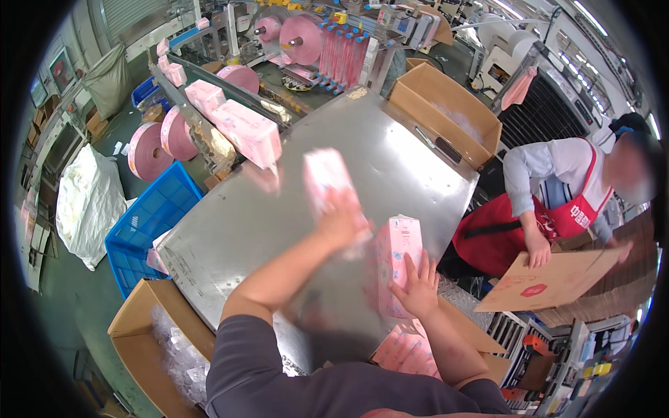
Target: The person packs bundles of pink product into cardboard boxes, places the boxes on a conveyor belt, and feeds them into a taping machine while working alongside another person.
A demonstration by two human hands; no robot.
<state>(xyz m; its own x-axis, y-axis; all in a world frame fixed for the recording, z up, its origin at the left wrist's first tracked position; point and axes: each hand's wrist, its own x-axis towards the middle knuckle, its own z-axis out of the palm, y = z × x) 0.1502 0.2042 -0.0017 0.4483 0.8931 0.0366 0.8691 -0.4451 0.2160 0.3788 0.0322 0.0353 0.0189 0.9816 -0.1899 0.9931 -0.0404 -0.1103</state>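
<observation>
Over the metal table (272, 237), my left hand (339, 216) grips a pink-and-white wrapped pack (326, 171); both are blurred, and the fingers lie over the pack's near half. My right hand (418, 285) is spread with its fingers against the side of a second pink-and-white pack (398, 244), which is boxy with a pale top end. Just below that hand, more pink packs (406, 348) lie in an open cardboard box (463, 324), partly hidden by my right arm and body.
More pink packs (247, 132) sit on a conveyor at the table's far left. A blue crate (150, 223) and a cardboard box of clear plastic (129, 331) flank the left edge. Another carton (446, 101) stands far right. A co-worker in a red apron holds a cardboard sheet (550, 279).
</observation>
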